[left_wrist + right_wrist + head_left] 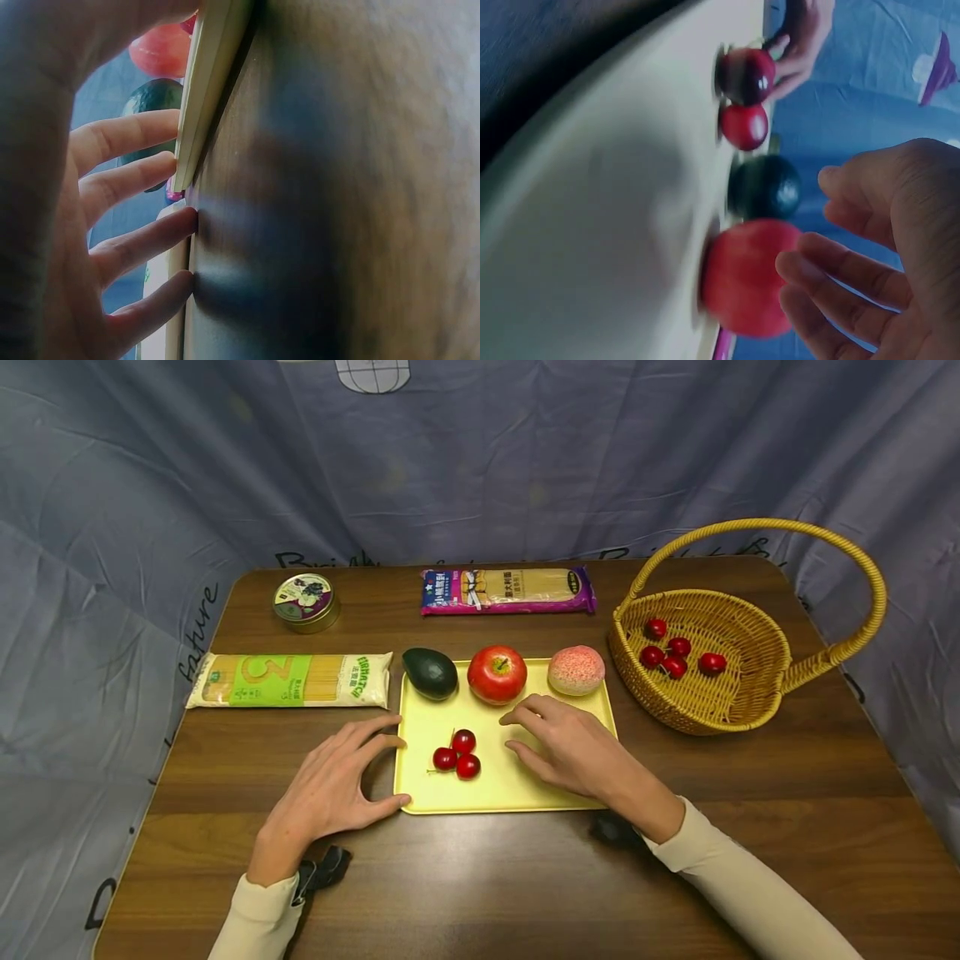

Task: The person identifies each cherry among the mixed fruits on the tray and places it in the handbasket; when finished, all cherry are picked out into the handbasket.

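A yellow tray (495,793) holds three cherries (464,742) left of its middle, with a dark green avocado (430,674), a red apple (497,675) and a pink peach (576,670) along its far side. My left hand (330,785) touches the tray's left edge with spread fingers; the left wrist view shows the fingertips at the tray's rim (196,105). Over the tray's right half hovers my right hand (573,752), fingers loosely bent and holding nothing, near the apple (750,277) in the right wrist view.
At the right stands a wicker basket (626,672) with a tall handle and several cherries (675,667) inside. A purple noodle pack (510,592) lies at the back. A round tin (306,602) and a green-labelled noodle pack (288,681) are on the left.
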### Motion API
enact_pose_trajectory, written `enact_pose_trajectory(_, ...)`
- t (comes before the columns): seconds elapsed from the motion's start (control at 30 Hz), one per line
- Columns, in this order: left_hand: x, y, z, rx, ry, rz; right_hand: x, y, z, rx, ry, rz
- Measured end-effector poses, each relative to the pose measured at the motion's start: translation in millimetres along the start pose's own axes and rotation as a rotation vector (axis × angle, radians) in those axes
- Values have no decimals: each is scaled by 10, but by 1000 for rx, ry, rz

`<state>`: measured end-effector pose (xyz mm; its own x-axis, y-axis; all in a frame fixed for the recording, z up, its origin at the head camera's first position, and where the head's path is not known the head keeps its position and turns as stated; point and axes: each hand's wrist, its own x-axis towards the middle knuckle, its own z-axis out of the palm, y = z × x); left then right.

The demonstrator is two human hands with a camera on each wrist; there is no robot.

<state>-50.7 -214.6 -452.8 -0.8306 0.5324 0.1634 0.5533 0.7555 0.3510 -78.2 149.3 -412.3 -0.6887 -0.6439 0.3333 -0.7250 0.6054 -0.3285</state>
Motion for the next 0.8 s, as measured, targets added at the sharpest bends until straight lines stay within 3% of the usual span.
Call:
enact_pose_trajectory(0.4, -8, 0, -2, 6, -11, -7, 78, -232, 225, -5, -94, -78)
enact_pose_trajectory(0.8, 0, 5, -9, 2, -13, -5, 134, -327, 338, -3, -190, -73)
